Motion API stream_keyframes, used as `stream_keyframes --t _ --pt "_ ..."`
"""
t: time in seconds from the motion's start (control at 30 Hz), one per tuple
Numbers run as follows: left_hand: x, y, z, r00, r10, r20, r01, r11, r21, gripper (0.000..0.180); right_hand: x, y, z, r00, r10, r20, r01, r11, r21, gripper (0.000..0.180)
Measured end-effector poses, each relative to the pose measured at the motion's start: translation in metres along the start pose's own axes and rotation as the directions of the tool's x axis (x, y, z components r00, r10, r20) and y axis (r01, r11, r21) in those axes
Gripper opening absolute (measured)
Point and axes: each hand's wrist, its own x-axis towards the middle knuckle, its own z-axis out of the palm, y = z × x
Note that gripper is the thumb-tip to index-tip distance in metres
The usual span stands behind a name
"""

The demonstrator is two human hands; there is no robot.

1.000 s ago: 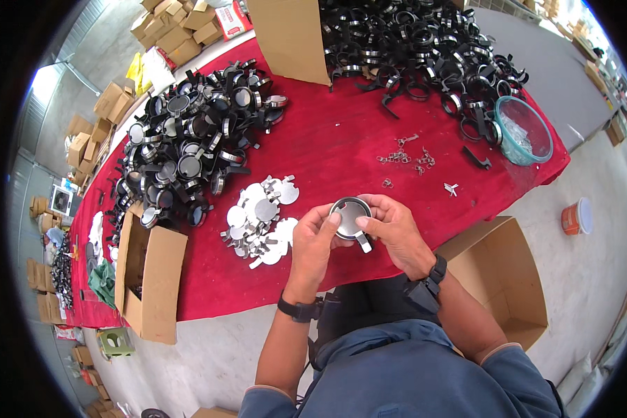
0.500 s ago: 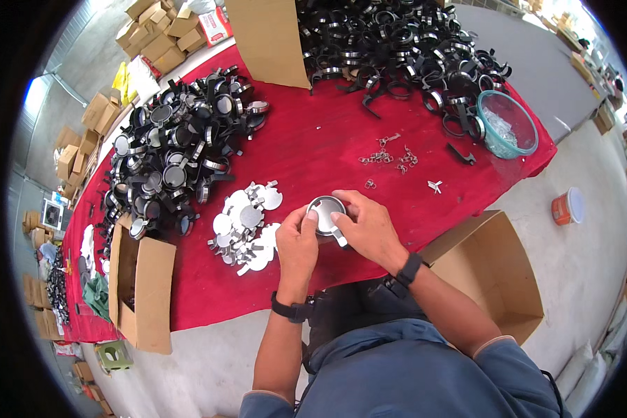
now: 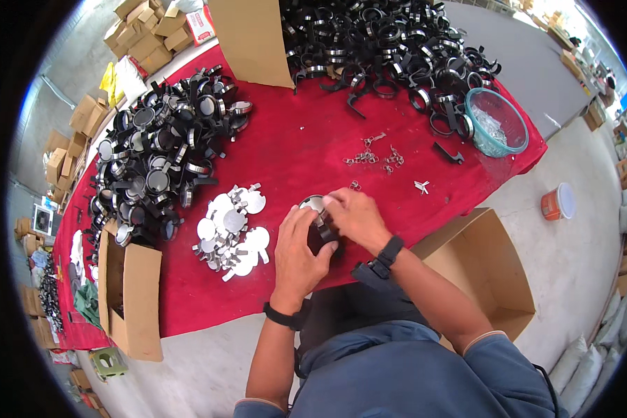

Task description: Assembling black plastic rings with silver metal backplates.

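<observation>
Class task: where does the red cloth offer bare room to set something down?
Bare red cloth stretches between the left heap of black-and-silver parts and the small metal clips. Another bare patch separates the narrow cardboard box from the pale discs. Crowded: that heap, the far heap, and where the left hand and right hand hold a round part.

Seeing pale floor [image 3: 585, 167] spreading beyond the right edge of the table [image 3: 279, 153], green stool [image 3: 109, 363] standing off its near-left corner, grey wall [image 3: 19, 202] rising past its left edge, light [image 3: 573, 15] glaring beyond its far-right corner.

One disc pile [image 3: 233, 223], one basket [image 3: 511, 120] (teal), one bucket [image 3: 551, 206].
</observation>
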Motion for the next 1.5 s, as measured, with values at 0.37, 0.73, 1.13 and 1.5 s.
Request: stream_keyframes --t 0.37,0.73,1.13,1.5 --pt "0.002 0.001 -0.001 0.999 -0.038 -0.025 0.037 0.998 -0.047 0.068 0.014 0.009 -0.053 0.937 -0.317 -0.146 0.165 0.770 -0.616 0.016" --pt "0.003 0.000 -0.002 0.999 -0.039 -0.033 0.037 0.997 -0.063 0.066 0.013 0.004 -0.057 0.866 -0.475 -0.159 0.317 0.765 -0.560 0.007" --pt "0.001 -0.002 -0.002 0.998 -0.044 -0.040 0.042 0.998 -0.048 0.067 0.045 -0.018 -0.086 0.999 0.041 -0.021 -0.041 0.999 0.026 0.014" --pt "0.002 -0.001 -0.003 0.998 -0.065 -0.006 0.065 0.996 -0.067 0.068 0.071 0.014 -0.085 0.972 -0.228 -0.054 0.215 0.960 -0.179 0.013"
